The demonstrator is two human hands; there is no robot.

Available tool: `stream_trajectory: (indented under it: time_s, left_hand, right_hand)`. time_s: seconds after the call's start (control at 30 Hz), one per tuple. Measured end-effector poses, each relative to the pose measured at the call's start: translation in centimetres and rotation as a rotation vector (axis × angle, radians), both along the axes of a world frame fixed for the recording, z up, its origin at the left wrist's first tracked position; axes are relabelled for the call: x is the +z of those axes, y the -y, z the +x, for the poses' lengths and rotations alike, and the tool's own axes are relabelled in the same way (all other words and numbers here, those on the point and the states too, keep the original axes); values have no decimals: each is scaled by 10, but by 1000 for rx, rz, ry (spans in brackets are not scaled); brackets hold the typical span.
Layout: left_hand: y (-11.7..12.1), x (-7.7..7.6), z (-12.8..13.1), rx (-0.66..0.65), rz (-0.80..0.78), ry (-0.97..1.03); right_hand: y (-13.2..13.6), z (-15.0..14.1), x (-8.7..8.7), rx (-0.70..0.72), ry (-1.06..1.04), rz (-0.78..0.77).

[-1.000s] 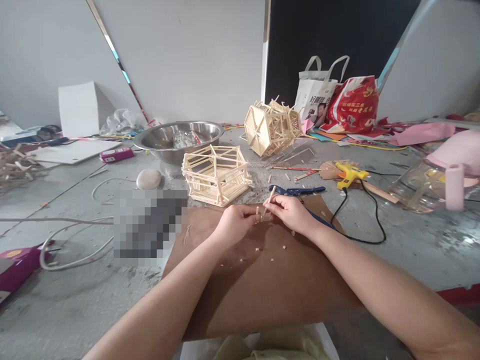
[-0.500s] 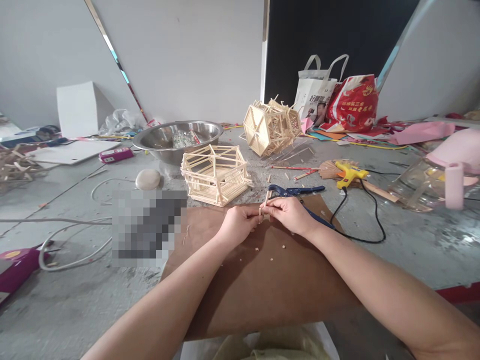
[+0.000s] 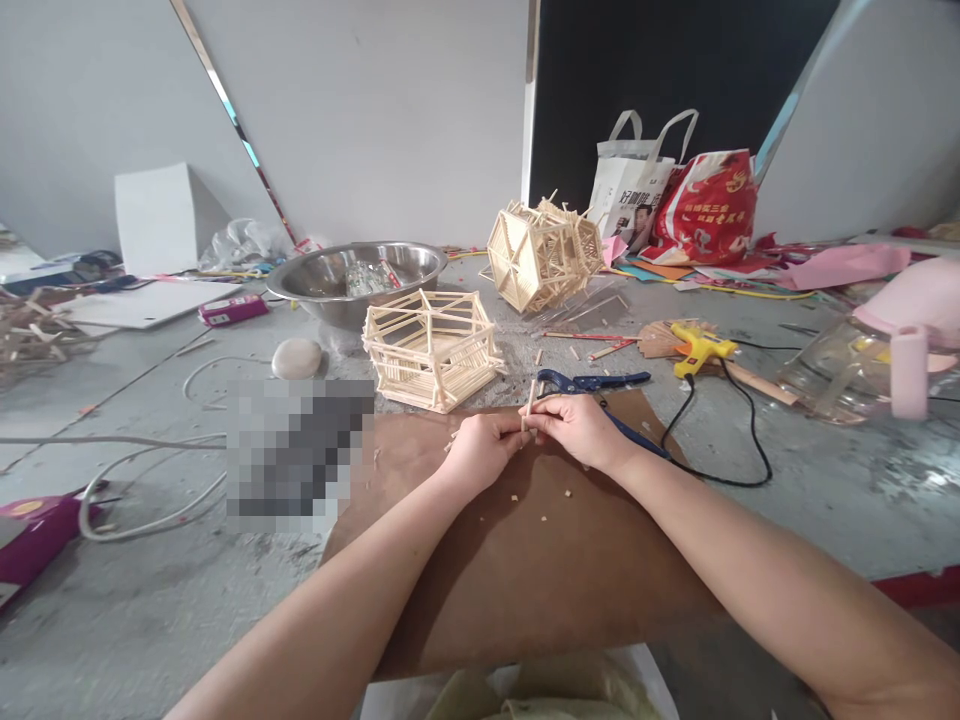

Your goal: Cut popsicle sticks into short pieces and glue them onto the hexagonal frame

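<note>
My left hand (image 3: 484,450) and my right hand (image 3: 579,427) meet above a sheet of brown paper (image 3: 555,570), fingers pinched together. Between their fingertips a short, thin wooden stick (image 3: 531,395) stands almost upright, gripped from both sides. My fingers cover its lower part, and any second piece there is too small to make out. Just beyond my left hand sits a hexagonal stick frame (image 3: 431,355). Blue-handled pliers (image 3: 592,382) lie right behind my right hand, partly hidden by it.
Behind are a steel bowl (image 3: 356,275) and a larger stick model (image 3: 544,250). A yellow glue gun (image 3: 701,348) with a black cord lies right, near a glass jug (image 3: 832,365). A white stone-like object (image 3: 296,358) and cables lie left. Small wood bits dot the paper.
My left hand has shifted slightly right, closer to my right hand. The stick between my fingers now stands a little further up and more upright. My right hand has hardly moved.
</note>
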State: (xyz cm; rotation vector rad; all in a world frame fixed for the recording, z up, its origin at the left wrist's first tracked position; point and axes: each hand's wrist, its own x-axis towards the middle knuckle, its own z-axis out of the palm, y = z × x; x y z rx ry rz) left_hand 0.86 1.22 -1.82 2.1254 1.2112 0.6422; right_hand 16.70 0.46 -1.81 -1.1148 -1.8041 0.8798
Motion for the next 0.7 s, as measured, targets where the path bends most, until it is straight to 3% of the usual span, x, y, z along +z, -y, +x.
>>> stream_trajectory:
  time_s: [0.17, 0.57, 0.7]
  left_hand:
    - [3, 4, 3, 21, 52, -53]
    - [3, 2, 3, -3, 52, 3]
    - [3, 3, 4, 42, 49, -23]
  right_hand:
    - [-1, 0, 0, -24, 49, 66]
    - [-1, -3, 0, -19, 62, 50]
    - [-1, 6, 10, -60, 221, 123]
